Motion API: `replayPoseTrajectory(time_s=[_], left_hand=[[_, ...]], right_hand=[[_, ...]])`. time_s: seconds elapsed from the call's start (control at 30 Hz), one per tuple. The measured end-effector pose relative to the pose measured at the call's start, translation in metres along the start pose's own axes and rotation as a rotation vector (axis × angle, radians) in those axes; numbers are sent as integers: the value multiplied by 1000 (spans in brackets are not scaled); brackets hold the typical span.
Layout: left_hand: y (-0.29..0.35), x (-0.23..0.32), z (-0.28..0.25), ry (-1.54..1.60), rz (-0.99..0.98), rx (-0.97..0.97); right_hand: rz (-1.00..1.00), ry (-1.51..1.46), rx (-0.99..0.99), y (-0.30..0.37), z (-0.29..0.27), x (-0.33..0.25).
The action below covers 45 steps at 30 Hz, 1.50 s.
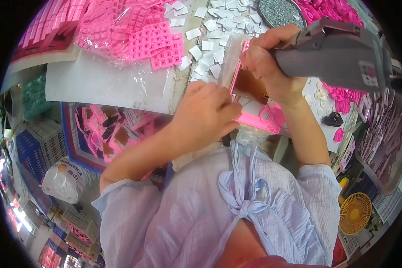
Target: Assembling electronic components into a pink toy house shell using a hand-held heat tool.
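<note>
Worn counter (180, 84) carries a pink panel (251, 88) at its near edge, between the hands, long axis running mostly front to back, leaning slightly right. Left hand (207, 109), fingers bent, meets its near left side; whether it pinches there, I cannot tell. Right hand (269, 58), above the panel's right side, curls round a grey tool (332, 58). White squares (207, 45) crowd the far side; room to move lies left, over a white sheet (107, 85)
</note>
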<state>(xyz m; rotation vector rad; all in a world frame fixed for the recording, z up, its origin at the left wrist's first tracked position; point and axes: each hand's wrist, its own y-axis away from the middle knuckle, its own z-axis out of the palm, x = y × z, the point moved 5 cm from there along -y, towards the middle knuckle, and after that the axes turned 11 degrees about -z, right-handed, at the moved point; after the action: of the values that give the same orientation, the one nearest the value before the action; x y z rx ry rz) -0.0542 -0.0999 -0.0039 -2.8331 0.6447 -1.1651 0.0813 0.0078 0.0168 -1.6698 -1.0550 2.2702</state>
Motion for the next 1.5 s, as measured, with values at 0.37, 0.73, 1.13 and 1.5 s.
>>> replayPoseTrajectory(time_s=[0.37, 0.73, 1.13, 1.5], left_hand=[[-11, 11, 7, -48, 60, 139], [-24, -12, 11, 754, -582, -21], [-28, -3, 20, 145, -142, 132], [-33, -14, 14, 219, -206, 49]], right_hand=[[198, 377, -100, 10, -27, -24], [275, 633, -445, 52, -24, -44], [453, 437, 25, 83, -31, -23], [554, 297, 20, 84, -36, -24]])
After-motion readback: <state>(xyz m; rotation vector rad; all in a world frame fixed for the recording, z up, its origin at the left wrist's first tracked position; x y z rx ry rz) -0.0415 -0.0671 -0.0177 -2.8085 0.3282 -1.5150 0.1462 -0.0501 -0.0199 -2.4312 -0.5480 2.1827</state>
